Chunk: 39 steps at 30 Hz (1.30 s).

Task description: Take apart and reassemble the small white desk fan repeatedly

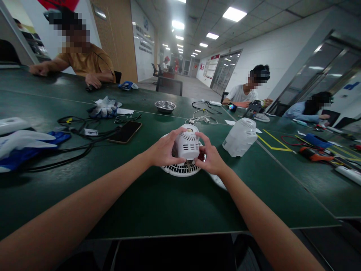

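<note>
Between my two hands is a white slotted housing (pixel 188 145), above a round white fan grille (pixel 182 171) on the green table. My left hand (pixel 166 148) grips the housing's left side, thumb low and fingers over the top. On the right side, my right hand (pixel 210 156) holds it with the index finger near the top and the thumb at the lower edge. A white cable (pixel 203 118) lies behind the housing. To the right stands a larger white plastic cover (pixel 241 137). Part of a white piece (pixel 218 181) shows under my right wrist.
A phone (pixel 125 131), black cables (pixel 81 141) and gloves (pixel 28 145) lie to the left. Behind are a metal bowl (pixel 165 106) and another glove (pixel 105 108). An orange meter (pixel 314 153) is at the right. Several people sit around the table.
</note>
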{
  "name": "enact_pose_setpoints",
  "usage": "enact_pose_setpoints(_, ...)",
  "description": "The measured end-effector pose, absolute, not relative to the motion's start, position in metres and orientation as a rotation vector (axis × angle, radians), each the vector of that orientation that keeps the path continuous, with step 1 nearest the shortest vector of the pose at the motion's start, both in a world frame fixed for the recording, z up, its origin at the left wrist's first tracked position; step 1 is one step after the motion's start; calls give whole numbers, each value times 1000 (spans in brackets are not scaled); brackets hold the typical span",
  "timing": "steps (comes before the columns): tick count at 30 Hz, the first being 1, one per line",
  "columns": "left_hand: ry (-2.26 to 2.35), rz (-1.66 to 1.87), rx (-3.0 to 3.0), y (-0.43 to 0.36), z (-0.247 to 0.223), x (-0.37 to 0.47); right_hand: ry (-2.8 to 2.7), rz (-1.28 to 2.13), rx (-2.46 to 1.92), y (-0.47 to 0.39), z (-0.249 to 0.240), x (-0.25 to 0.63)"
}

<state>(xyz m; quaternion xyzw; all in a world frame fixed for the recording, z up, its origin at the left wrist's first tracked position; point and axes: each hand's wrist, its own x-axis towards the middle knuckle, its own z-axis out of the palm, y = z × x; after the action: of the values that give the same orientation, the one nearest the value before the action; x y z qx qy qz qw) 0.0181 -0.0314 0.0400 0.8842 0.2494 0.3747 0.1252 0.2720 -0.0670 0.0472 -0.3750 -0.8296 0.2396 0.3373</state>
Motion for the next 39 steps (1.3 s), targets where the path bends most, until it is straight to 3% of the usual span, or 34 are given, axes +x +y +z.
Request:
enact_pose_setpoints(14,1004,1139,2650,-27,30,22,-2108,227,-1018,-56,36,275)
enact_pose_setpoints(24,1058,1240,2424,-29,31,22,-1964,312,-1065,-52,36,280)
enact_pose_setpoints(30,1448,1320,2162,-8,18,11,-1887,428,-1145,-50,37,283)
enact_pose_setpoints(33,1595,1168,1943,3,11,2,-1938,524,-1135,-51,37,283)
enact_pose_setpoints(39,1417,1231,1751,10,5,-7,-1831,593,-1151,-53,36,282)
